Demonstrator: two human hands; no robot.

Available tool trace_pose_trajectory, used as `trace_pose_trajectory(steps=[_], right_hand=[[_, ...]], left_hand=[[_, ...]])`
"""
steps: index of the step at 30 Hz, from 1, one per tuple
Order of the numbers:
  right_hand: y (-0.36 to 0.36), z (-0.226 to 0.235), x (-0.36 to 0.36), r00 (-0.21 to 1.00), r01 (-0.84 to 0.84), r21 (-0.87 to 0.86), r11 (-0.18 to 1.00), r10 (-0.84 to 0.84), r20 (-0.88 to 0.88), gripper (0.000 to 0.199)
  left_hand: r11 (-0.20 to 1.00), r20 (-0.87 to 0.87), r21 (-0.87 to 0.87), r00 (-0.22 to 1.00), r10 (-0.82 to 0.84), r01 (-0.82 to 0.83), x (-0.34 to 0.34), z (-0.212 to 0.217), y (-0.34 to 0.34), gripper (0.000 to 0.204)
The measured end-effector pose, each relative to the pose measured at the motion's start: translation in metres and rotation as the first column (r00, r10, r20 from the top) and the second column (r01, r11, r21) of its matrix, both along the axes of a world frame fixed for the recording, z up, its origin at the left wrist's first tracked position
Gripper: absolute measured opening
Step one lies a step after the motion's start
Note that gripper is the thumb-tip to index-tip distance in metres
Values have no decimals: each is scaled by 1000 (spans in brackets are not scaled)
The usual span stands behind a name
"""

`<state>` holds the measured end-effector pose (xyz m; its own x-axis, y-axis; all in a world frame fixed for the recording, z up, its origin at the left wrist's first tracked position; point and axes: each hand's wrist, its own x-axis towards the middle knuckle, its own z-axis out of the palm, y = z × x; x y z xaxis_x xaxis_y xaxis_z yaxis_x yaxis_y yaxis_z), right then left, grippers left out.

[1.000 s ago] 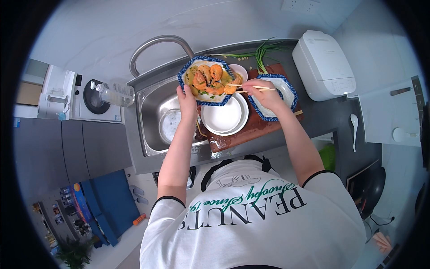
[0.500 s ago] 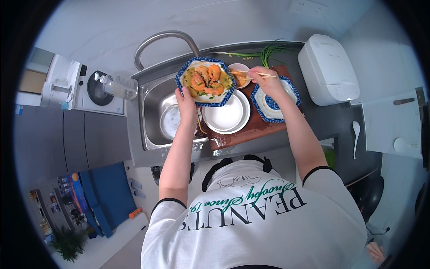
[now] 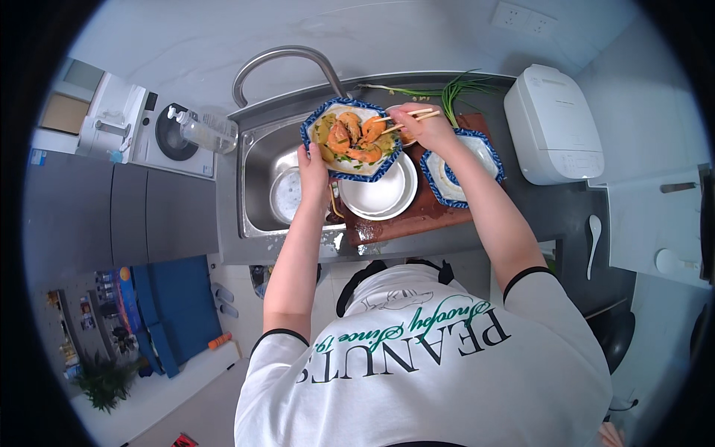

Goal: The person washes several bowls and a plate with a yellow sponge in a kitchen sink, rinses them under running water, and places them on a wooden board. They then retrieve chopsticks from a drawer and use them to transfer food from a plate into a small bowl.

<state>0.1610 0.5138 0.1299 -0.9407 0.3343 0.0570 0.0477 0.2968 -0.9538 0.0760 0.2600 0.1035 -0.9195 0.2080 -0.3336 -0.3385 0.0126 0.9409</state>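
My left hand point(image 3: 313, 165) grips the near left rim of a blue-patterned hexagonal plate point(image 3: 356, 173), held up and tilted over the sink's right edge. Cooked shrimp point(image 3: 363, 153) with green herb bits lie on it. My right hand point(image 3: 426, 127) is closed round wooden chopsticks point(image 3: 406, 118), whose tips reach over the plate beside the shrimp. Partly behind that hand is a small bowl point(image 3: 406, 138) with orange food. Two stacked white bowls point(image 3: 372, 198) sit below the plate. Another blue-rimmed plate point(image 3: 445, 191) rests on the brown cutting board point(image 3: 439, 215), partly covered by my right forearm.
On the left is a steel sink point(image 3: 257, 179) with a curved faucet point(image 3: 287, 52) behind it. A clear pump bottle point(image 3: 208, 134) stands at the sink's left. Green onions point(image 3: 454, 93) lie at the back. To the right are a white rice cooker point(image 3: 555, 127) and a white spoon point(image 3: 593, 242).
The chopsticks have moved left from the small bowl to over the held plate, with my right hand following. The whole view has shifted slightly.
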Motion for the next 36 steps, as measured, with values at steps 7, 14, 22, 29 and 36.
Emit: trace_pose_trajectory(steps=[7, 14, 22, 29, 36], right_hand=[[21, 10, 26, 997, 64, 209, 976, -71, 27, 28], [23, 9, 26, 988, 155, -9, 988, -155, -23, 31], [-35, 10, 33, 992, -86, -66, 994, 80, -96, 28], [-19, 9, 52, 982, 31, 122, 992, -7, -187, 21], [12, 3, 45, 983, 127, 226, 966, -92, -160, 23]], left_hand=[[1000, -22, -12, 1000, 14, -14, 1, -2, -5, 34], [999, -8, 10, 999, 39, -39, 4, 6, -4, 35], [992, 12, 88, 996, 90, -90, 10, 10, 5, 30], [991, -15, 105, 996, 86, -84, 10, 5, 4, 31], [994, -50, 68, 995, 90, -86, 8, -1, -1, 31]])
